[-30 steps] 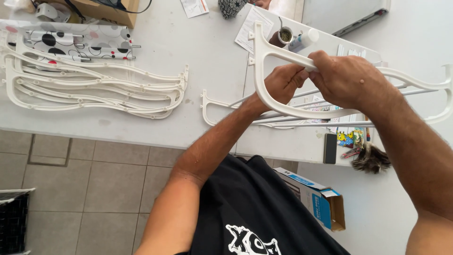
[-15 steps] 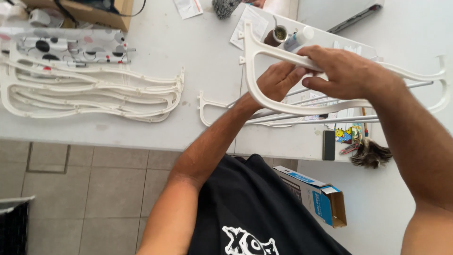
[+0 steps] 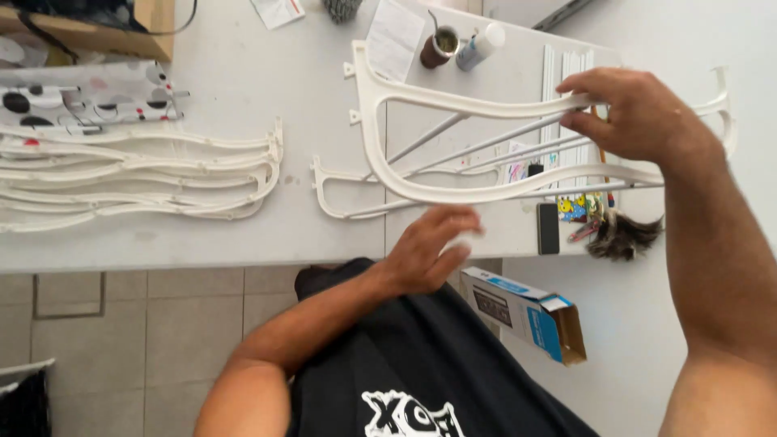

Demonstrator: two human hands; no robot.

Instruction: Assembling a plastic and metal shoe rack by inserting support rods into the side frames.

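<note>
My right hand (image 3: 639, 117) pinches the curved white plastic frame (image 3: 421, 190) at frame centre: two arched rails, small tabs. My left hand (image 3: 425, 247), blurred below, is spread, empty.

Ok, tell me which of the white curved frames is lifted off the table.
The large white curved frame gripped by the right hand. The stacked frames at the left and the single frame beneath it all lie flat on the table.

Black shirt (image 3: 421, 356), white graphic print on chest; forearms bare, no sleeves.
</note>
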